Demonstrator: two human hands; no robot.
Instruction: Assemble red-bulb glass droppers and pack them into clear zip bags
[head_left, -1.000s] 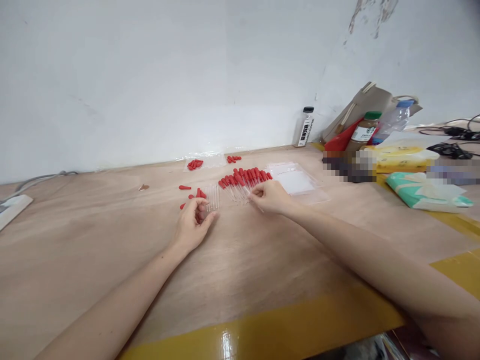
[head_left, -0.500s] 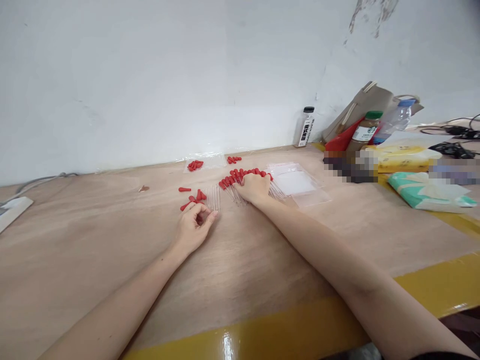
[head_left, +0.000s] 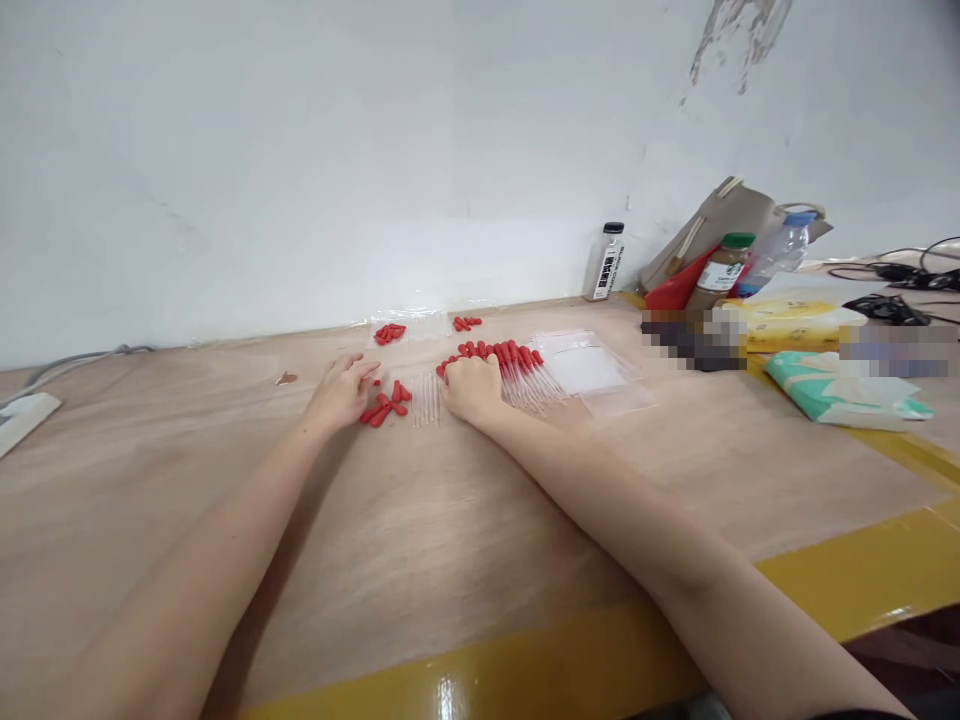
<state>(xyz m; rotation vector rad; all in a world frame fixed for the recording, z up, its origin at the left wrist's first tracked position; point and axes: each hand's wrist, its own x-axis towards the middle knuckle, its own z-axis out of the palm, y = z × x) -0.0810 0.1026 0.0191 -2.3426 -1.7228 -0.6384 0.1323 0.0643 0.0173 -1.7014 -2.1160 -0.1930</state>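
The two hands are staying well clear of each other over the table. The left hand (head_left: 343, 390) is lying palm down with its fingers slightly parted, just beside a small pile of red rubber bulbs (head_left: 385, 404); whether a fingertip is touching one, I cannot tell. The right hand (head_left: 472, 387) is covering the left part of a row of red-topped droppers (head_left: 527, 376)—its fingers are bending out of sight, so I cannot tell if they are gripping anything. Bare clear tubes (head_left: 427, 402) are lying side by side between the hands.

Behind them, more bulbs (head_left: 390, 333) are lying at a clear plastic bag (head_left: 427, 325), in or on it. Clear packets (head_left: 589, 365) are lying right of the droppers. A green-capped bottle (head_left: 721, 272) is holding something brown, and a black-capped bottle (head_left: 606, 262) is standing near the white wall (head_left: 300, 160). Tape (head_left: 600, 655) is edging the wooden table (head_left: 450, 560)—yellowish and shiny.
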